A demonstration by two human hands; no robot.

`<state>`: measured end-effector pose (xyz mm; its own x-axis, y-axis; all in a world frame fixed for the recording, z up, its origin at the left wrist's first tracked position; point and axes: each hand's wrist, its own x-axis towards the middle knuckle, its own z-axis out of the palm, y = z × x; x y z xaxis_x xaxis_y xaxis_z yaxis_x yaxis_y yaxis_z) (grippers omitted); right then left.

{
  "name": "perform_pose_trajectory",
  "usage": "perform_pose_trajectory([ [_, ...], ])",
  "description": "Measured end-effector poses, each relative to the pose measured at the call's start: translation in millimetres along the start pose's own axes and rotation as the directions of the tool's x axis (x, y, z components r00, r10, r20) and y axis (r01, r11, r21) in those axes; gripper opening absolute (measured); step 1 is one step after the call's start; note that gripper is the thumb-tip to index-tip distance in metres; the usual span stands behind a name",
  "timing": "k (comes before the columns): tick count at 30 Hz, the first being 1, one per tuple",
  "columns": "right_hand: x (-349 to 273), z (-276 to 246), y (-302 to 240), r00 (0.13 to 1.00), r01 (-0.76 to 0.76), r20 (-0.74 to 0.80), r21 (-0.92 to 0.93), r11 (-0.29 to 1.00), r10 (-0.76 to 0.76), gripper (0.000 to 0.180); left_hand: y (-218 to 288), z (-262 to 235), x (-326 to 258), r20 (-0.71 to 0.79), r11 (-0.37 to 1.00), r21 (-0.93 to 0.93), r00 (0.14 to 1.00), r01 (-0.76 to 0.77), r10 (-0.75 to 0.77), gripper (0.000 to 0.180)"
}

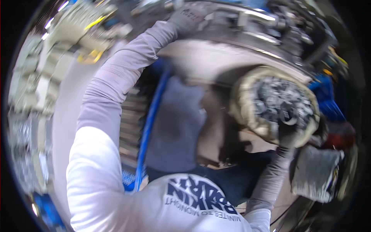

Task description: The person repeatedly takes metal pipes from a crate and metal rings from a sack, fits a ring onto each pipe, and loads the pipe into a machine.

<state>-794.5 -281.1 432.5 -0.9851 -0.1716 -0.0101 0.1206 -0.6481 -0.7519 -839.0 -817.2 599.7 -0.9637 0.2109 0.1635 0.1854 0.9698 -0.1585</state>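
Note:
My left hand (190, 18), in a grey glove, reaches far forward to the edge of a dark metal machine or bench (228, 27). Its fingers are blurred against the metal, so their grip is unclear. At my right stands a pale cloth sack (243, 104) with a rolled rim, full of small grey metal-looking pieces (274, 92). My right hand (289, 133), in a dark glove, dips over the sack's near rim into these pieces. A dark curved shape shows at its fingertips; whether it is a finger or a piece, I cannot tell.
A blue-framed slatted rack or crate (152, 120) stands by my left side. Pale stacked bundles (46, 77) line the far left. Right of the sack lie a blue plastic object (328, 100) and a clear, wrapped grey package (317, 174).

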Motion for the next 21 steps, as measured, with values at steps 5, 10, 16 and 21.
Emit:
perform_pose_trajectory([
  [5,-30,46,-16,0.739,0.563,0.488,-0.826,0.028,-0.465,0.062,-23,-19,-233,0.586,0.774,-0.360,0.772,0.520,-0.246,0.064],
  [10,-29,66,-5,0.693,0.601,0.651,-0.759,-0.250,-0.310,0.064,-4,39,-468,0.732,0.936,-0.085,0.659,0.340,-0.173,0.087],
  [16,-48,67,11,0.735,0.606,0.623,-0.780,-0.155,-0.267,0.074,80,32,-568,0.681,0.983,0.104,0.709,0.152,-0.181,0.097],
  [21,-39,35,41,0.908,0.418,0.391,-0.825,0.380,-0.151,0.053,66,81,-593,0.628,0.924,0.058,0.706,0.378,-0.328,0.083],
])
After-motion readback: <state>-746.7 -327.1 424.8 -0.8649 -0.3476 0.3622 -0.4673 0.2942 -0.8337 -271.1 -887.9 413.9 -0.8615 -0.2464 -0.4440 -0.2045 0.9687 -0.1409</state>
